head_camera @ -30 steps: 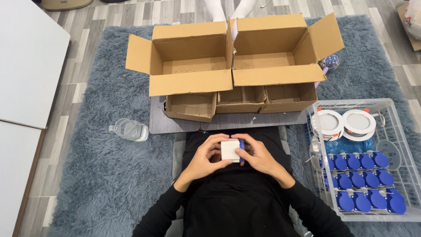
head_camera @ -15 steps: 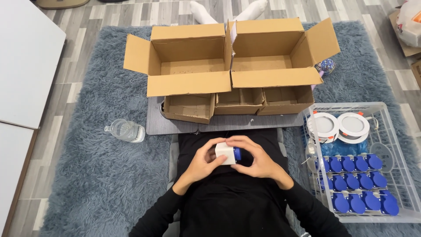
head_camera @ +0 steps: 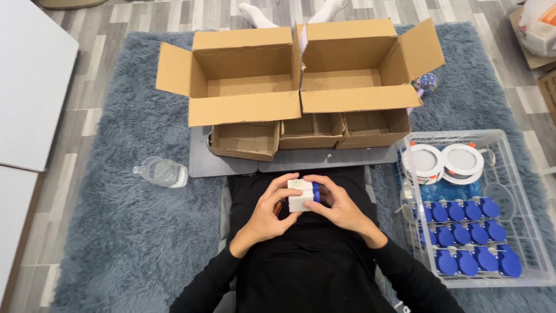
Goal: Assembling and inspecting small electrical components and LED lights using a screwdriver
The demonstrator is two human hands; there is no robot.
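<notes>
From where I'm watching, the body is pretty much all black: long black sleeves on both arms running right down to the wrists, a plain black top with no print or logo I can make out, and black trousers too. The left hand [head_camera: 267,215] and right hand [head_camera: 341,207] are bare, no gloves, rings or watch showing. White socks [head_camera: 255,13] poke out up top.

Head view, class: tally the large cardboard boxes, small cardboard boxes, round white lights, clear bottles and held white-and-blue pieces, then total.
Large cardboard boxes: 2
Small cardboard boxes: 3
Round white lights: 2
Clear bottle: 1
White-and-blue piece: 1
Total: 9
</notes>
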